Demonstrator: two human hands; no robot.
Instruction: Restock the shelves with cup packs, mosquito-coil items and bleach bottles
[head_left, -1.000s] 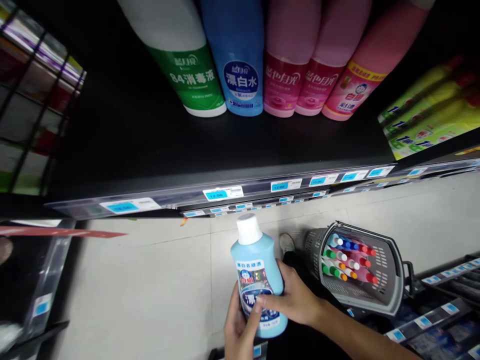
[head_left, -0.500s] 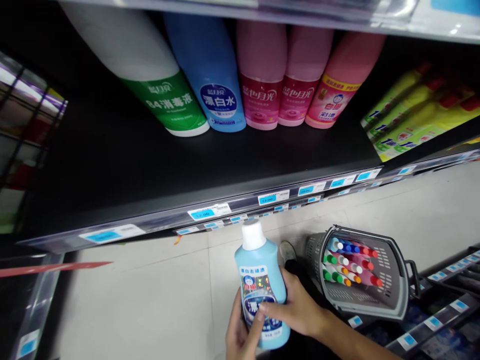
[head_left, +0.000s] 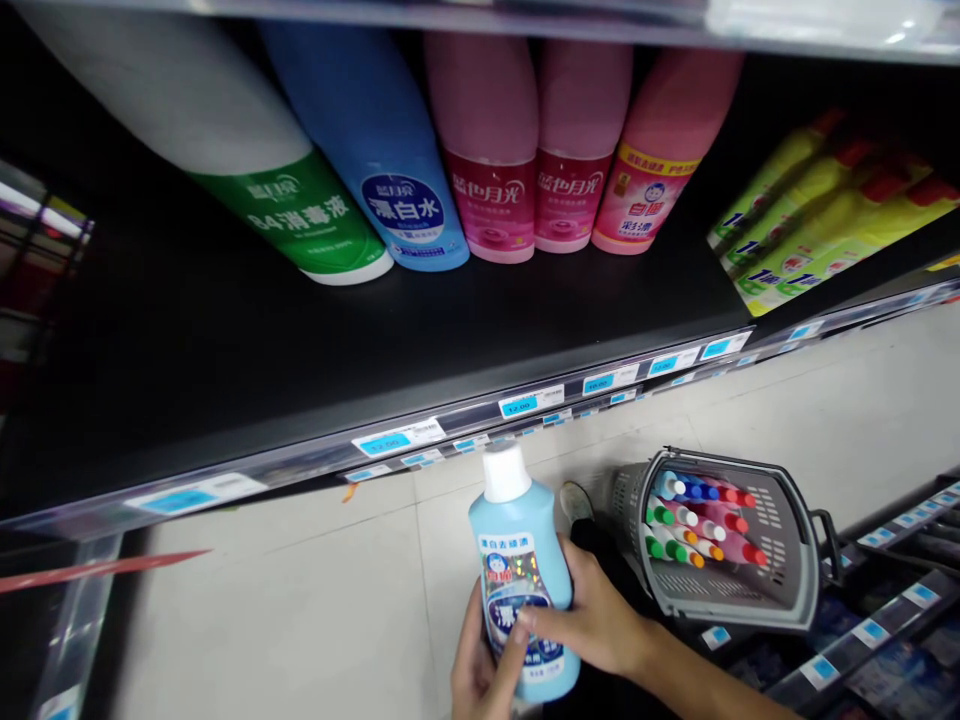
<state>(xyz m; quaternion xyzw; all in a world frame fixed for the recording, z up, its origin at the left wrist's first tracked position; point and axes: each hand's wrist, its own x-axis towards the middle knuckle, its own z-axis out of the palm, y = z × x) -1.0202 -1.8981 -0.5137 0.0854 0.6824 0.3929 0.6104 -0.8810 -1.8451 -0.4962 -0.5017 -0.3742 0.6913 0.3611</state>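
A light-blue bleach bottle (head_left: 514, 515) with a white cap stands nearly upright between my hands, its label facing me. My left hand (head_left: 484, 665) wraps its lower left side, thumb across the label. From the right, my right hand (head_left: 592, 610) grips the bottle's side, with its thumb meeting the left one on the front. Just beyond the cap runs the shelf's front edge. On that black shelf (head_left: 525, 320) stand a white bottle with a green label (head_left: 300, 220), a blue bottle (head_left: 412, 200), two pink bottles (head_left: 491, 200) (head_left: 571, 195) and a pink-red bottle (head_left: 645, 190).
A grey basket (head_left: 750, 600) holding several capped bottles sits on the tiled floor (head_left: 285, 610) at the right. Several yellow bottles (head_left: 810, 240) stand further along the shelf. Price tags (head_left: 397, 437) line its edge. Another shelf (head_left: 847, 650) lies lower right. My shoe (head_left: 576, 502) shows beside the basket.
The view has shifted slightly, so the shelf bottles and price tags appear further left. Both hands keep the same hold on the light-blue bottle.
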